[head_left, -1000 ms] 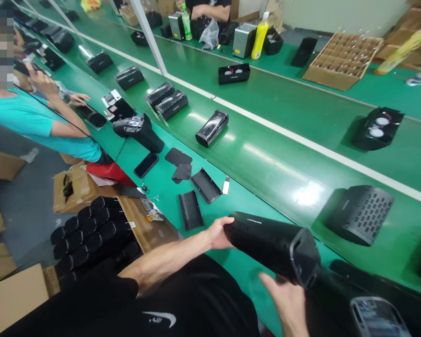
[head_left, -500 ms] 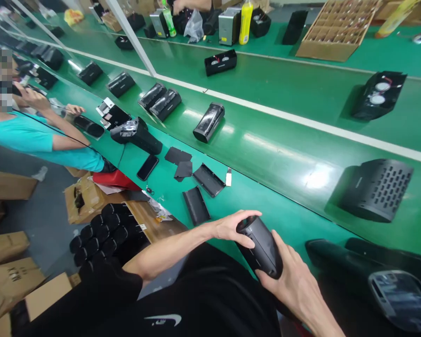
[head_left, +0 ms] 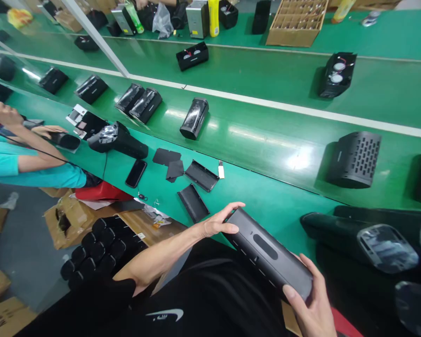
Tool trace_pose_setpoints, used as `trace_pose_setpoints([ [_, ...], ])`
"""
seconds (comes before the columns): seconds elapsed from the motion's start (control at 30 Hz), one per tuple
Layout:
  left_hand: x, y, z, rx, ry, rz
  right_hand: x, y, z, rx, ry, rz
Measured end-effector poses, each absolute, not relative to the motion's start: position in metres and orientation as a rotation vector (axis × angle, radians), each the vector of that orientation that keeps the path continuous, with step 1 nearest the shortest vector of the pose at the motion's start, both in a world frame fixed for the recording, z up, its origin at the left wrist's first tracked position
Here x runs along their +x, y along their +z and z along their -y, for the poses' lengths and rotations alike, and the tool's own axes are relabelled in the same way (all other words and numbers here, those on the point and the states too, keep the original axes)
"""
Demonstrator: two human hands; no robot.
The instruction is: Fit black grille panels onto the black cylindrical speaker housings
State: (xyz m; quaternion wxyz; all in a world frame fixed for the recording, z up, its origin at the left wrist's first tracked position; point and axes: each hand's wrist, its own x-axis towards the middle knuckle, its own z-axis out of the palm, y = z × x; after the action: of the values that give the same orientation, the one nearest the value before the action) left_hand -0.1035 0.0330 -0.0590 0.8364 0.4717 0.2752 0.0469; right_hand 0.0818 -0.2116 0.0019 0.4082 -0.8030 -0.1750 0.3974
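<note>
A long black speaker housing (head_left: 266, 248) hangs slantwise over the near edge of the green bench, a dark oval panel on its upper face. At its upper left end my left hand (head_left: 219, 222) grips it between thumb and fingers. The lower right end is held in my right hand (head_left: 310, 292), thumb on the near side and fingers around the far side. Left of the housing lie two black cover pieces (head_left: 193, 202) (head_left: 201, 175), with thin black sheets (head_left: 170, 161) beyond them. A small white-and-dark item (head_left: 221, 170) lies beside the upper cover.
Black speakers (head_left: 194, 118) stand on the green conveyor (head_left: 259, 126). Wrapped black housings (head_left: 388, 248) crowd the right. On the left are a phone (head_left: 136, 173), a person's teal sleeve (head_left: 31, 159) and hands, a red stool (head_left: 105, 192) and cartons (head_left: 68, 220).
The housing has turned from end-on to lengthwise, showing its panel face. My right hand has moved down and right, farther from my left. The view has shifted, and conveyor items appear farther left.
</note>
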Motion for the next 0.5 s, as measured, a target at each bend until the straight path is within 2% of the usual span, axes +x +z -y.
trace_pose_setpoints([
  [0.23, -0.115, -0.065, -0.021, 1.052, 0.062, -0.665, 0.059, 0.008, 0.217, -2.083, 1.034, 0.356],
  [0.5, -0.112, -0.058, -0.016, 1.137, 0.072, -0.640, 0.085, 0.000, 0.221, -1.989, 1.114, 0.343],
])
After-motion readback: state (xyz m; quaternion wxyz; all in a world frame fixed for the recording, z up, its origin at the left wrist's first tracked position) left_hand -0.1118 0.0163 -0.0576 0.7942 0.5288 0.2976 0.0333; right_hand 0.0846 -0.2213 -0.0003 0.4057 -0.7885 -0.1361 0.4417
